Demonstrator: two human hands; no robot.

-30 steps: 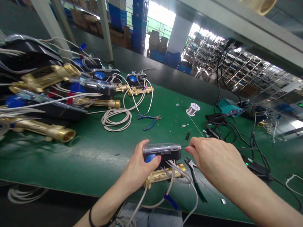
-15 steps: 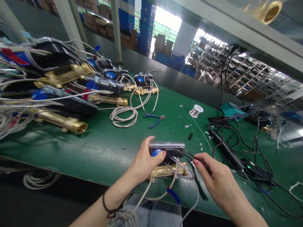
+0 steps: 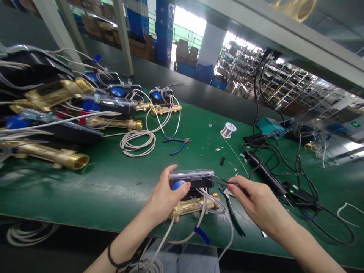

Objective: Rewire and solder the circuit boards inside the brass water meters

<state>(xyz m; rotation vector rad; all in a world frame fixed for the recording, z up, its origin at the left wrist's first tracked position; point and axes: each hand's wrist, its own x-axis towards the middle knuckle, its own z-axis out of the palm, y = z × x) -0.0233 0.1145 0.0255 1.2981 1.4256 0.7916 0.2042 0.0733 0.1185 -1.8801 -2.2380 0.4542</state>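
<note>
My left hand (image 3: pixel 167 191) grips the left side of a black meter (image 3: pixel 197 182) with a clear lid and a blue round part; its thumb presses on the front. Beneath the black housing is the meter's brass pipe body (image 3: pixel 195 206), with grey cables (image 3: pixel 205 201) hanging down, one with a blue tag (image 3: pixel 202 234). My right hand (image 3: pixel 253 199) pinches a pair of thin dark tweezers (image 3: pixel 223 181), whose tips reach the housing's right end. Whether the tips touch it I cannot tell. Under that hand lie dark-handled pliers (image 3: pixel 234 216) on the green mat.
Several similar brass meters (image 3: pixel 57 151) with cables are piled at the left. Blue-handled cutters (image 3: pixel 179 144), a solder wire spool (image 3: pixel 228 130) and small scraps lie beyond my hands. A black soldering iron (image 3: pixel 265 174) and tangled black cords are at the right.
The view has shifted slightly, so most things appear further left. The tweezers' tips have parted a little at the meter's right end. My left hand keeps its hold.
</note>
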